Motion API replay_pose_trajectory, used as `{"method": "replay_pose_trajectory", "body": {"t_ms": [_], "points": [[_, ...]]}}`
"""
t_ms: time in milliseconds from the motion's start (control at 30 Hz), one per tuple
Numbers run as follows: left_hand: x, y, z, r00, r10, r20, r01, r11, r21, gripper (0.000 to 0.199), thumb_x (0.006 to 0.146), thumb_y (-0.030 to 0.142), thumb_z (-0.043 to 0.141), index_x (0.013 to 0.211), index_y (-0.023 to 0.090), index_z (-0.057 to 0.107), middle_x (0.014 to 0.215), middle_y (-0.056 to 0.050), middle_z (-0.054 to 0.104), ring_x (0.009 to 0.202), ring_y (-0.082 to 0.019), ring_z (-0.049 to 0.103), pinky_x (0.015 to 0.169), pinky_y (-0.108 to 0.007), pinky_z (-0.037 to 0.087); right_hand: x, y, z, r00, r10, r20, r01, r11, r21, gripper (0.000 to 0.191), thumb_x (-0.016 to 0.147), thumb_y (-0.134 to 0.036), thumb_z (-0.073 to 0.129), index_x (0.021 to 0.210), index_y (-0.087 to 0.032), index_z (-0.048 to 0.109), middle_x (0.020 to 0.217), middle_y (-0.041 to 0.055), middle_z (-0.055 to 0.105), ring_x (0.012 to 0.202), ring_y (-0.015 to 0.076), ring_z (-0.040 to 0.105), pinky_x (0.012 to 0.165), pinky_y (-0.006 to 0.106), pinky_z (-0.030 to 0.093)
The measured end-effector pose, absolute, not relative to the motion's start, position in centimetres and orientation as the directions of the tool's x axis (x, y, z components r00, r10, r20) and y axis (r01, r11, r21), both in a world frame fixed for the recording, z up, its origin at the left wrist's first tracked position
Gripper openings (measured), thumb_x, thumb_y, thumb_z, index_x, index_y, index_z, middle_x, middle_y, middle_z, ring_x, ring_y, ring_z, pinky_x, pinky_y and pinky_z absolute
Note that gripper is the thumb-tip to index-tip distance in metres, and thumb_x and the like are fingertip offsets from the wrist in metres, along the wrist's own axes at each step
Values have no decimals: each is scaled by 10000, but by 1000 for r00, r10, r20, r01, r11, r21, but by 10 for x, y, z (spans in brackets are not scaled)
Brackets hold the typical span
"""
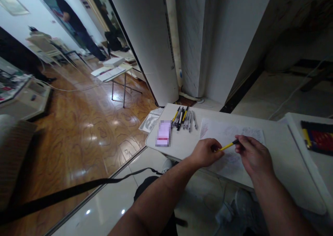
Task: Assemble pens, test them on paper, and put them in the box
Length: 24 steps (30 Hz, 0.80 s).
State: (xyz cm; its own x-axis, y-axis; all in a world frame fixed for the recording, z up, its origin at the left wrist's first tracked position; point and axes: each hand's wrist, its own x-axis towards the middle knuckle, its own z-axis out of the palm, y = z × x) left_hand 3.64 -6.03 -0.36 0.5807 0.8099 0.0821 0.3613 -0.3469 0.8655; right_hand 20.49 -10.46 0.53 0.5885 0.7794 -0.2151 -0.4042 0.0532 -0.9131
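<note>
A slim yellow-and-black pen (228, 146) is held tilted at lower right of frame, above a white paper sheet (217, 127). Left hand (208, 153) pinches the yellow end; right hand (255, 155), fingers curled, pinches the black end.

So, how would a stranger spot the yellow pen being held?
Find the white table nearest the camera, then the scribbled paper on it. Over that, the left hand and right hand hold a yellow pen with a dark end. Unlike the pens bunched on the table, it is in hand.

Yellow-black pen (227, 146); white table (184, 144); swirled brown floor (101, 135)
</note>
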Motion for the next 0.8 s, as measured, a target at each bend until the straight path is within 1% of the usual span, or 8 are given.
{"method": "replay_pose_trajectory", "body": {"t_ms": [233, 367, 433, 633, 700, 800], "points": [[35, -59, 2, 619, 784, 45, 356, -331, 874, 210, 809, 278, 602, 899, 142, 733, 779, -33, 680, 671, -120, 554, 622, -227, 399, 206, -104, 6, 556, 806, -201, -410, 56, -910, 320, 562, -345, 889, 767, -138, 755, 690, 31, 645, 547, 65, 531, 449, 159, 433], [35, -58, 5, 646, 762, -50, 324, -214, 921, 247, 834, 296, 584, 928, 115, 724, 701, -19, 637, 613, -110, 496, 569, -221, 364, 207, -104, 6, 544, 816, -197, -411, 55, -910, 330, 585, -352, 875, 800, -130, 762, 710, 44, 657, 548, 62, 530, 449, 157, 431], [36, -58, 5, 661, 747, -69, 300, -179, 937, 253, 841, 295, 579, 929, 103, 718, 684, -13, 619, 607, -106, 480, 566, -219, 357, 207, -104, 7, 532, 825, -190, -415, 59, -908, 342, 593, -358, 869, 819, -125, 763, 719, 49, 664, 550, 65, 536, 448, 160, 434], [37, -58, 2, 640, 768, -20, 286, -214, 934, 239, 846, 280, 564, 920, 108, 712, 697, -8, 614, 621, -102, 479, 585, -217, 367, 205, -105, 9, 538, 821, -191, -431, 73, -899, 376, 601, -362, 866, 866, -127, 740, 747, 49, 677, 550, 74, 550, 435, 168, 440], [37, -59, 1, 625, 781, -18, 303, -221, 927, 240, 843, 284, 565, 927, 113, 711, 702, -9, 619, 614, -103, 481, 577, -217, 367, 204, -104, 8, 553, 807, -206, -438, 72, -896, 363, 577, -348, 882, 825, -143, 713, 718, 28, 666, 552, 79, 555, 431, 167, 442], [37, -59, 1, 622, 783, -10, 324, -246, 913, 237, 840, 291, 570, 930, 123, 711, 714, -12, 629, 624, -107, 495, 584, -217, 375, 205, -103, 5, 582, 783, -219, -443, 80, -893, 352, 544, -325, 900, 743, -170, 653, 622, -20, 613, 532, 86, 548, 420, 168, 437]]}}
